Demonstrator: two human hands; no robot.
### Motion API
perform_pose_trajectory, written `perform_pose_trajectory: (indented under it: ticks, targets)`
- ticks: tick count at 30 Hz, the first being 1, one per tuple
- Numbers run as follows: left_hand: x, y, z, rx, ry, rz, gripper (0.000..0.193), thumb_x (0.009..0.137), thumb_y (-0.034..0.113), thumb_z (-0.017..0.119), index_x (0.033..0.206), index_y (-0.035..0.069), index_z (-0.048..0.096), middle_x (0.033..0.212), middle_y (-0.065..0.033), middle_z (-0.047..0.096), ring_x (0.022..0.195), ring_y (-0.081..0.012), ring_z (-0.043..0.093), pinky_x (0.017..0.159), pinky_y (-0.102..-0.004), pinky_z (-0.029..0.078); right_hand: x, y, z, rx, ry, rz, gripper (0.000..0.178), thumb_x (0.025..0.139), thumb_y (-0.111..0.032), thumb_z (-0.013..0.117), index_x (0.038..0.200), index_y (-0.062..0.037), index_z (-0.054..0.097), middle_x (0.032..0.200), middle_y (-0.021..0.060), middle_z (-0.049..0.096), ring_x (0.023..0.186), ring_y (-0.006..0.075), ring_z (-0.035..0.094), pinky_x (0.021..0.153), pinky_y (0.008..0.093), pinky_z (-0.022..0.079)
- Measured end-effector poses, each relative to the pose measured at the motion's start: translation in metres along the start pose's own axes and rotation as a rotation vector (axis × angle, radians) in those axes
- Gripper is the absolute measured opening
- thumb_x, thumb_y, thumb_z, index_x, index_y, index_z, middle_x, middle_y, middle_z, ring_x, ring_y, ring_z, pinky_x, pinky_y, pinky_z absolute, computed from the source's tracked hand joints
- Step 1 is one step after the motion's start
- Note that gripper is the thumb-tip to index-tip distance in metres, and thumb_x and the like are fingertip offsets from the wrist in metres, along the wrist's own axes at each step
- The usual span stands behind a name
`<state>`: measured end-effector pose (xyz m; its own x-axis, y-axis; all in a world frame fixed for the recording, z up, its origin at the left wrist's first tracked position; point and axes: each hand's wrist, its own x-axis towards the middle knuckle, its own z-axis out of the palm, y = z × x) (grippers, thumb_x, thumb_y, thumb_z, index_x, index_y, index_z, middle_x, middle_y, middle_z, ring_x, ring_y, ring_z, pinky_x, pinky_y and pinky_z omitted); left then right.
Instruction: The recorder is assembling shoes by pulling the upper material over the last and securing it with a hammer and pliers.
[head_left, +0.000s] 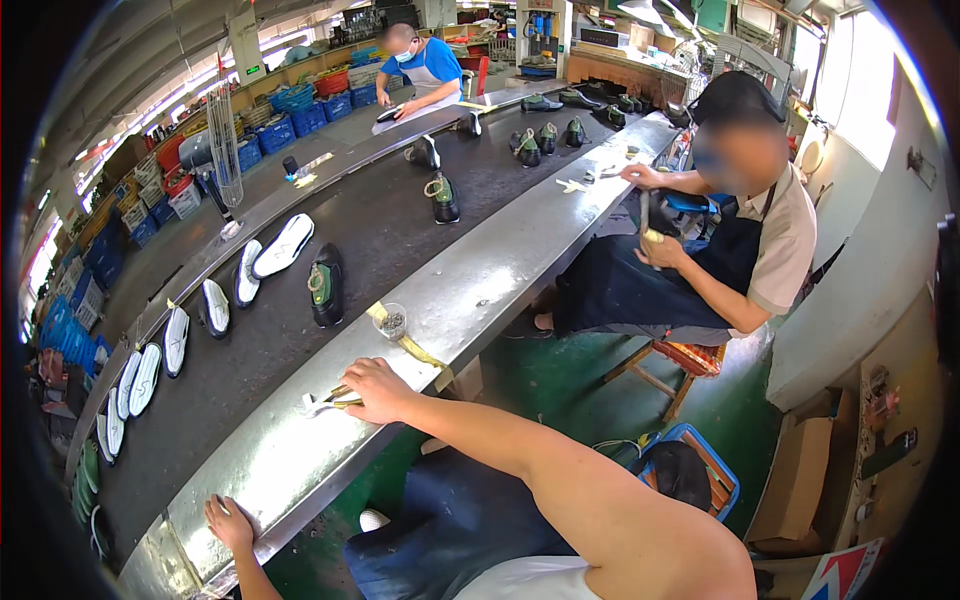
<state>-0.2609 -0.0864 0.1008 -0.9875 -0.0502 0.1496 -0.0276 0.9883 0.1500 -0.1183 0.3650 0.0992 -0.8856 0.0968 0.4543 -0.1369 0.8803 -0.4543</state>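
Observation:
My left hand (230,523) rests on the shiny metal ledge (275,460) at the lower left, fingers spread and nothing in them. Farther right along that ledge, my right hand (377,391) is closed over the handles of a pair of pincers (316,406). Their metal head points left and the handles look yellow; my fingers partly hide them. Just beyond this hand stands a clear cup (391,322) of small metal bits, with yellow tape (421,351) beside it. A black and green shoe (325,286) lies on the dark conveyor belt beyond.
White-soled shoes (175,340) line the belt's far left side. Other dark shoes (442,200) stand farther up. At right, a seated co-worker (740,200) holds a hammer-like tool; another person (425,70) works across the belt. A blue-framed stool (700,465) stands close to my right arm.

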Motion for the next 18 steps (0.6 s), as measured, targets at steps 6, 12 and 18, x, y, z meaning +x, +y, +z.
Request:
perform_pose_trajectory:
  ticks: [6, 12, 18]
  targets:
    - [0.002, -0.007, 0.005, -0.009, 0.014, 0.013, 0.053, 0.102, 0.038, 0.044, 0.144, 0.006, 0.049, 0.155, -0.0181, 0.039, 0.145, -0.0341, 0.033, 0.118, -0.0555, 0.022, 0.000, -0.003, -0.003, -0.009, -0.031, 0.013, 0.053, 0.082, -0.038, 0.072, 0.120, -0.0032, 0.062, 0.125, 0.0112, 0.060, 0.127, 0.0277, 0.047, 0.107, 0.0433, 0.034]
    - [0.002, -0.010, 0.007, -0.015, 0.030, 0.028, 0.052, 0.102, 0.037, 0.044, 0.143, 0.006, 0.050, 0.154, -0.0188, 0.040, 0.145, -0.0350, 0.033, 0.118, -0.0561, 0.023, -0.002, -0.004, -0.003, -0.021, -0.011, 0.006, 0.053, 0.082, -0.038, 0.072, 0.121, -0.0029, 0.062, 0.125, 0.0112, 0.060, 0.127, 0.0276, 0.047, 0.107, 0.0429, 0.034]
    - [-0.001, -0.005, 0.002, -0.013, 0.020, 0.021, 0.052, 0.103, 0.037, 0.044, 0.143, 0.005, 0.050, 0.154, -0.0188, 0.040, 0.145, -0.0350, 0.033, 0.118, -0.0554, 0.023, -0.002, -0.004, -0.005, -0.010, -0.024, 0.017, 0.053, 0.082, -0.039, 0.071, 0.120, -0.0029, 0.062, 0.125, 0.0112, 0.060, 0.127, 0.0276, 0.047, 0.107, 0.0429, 0.034]
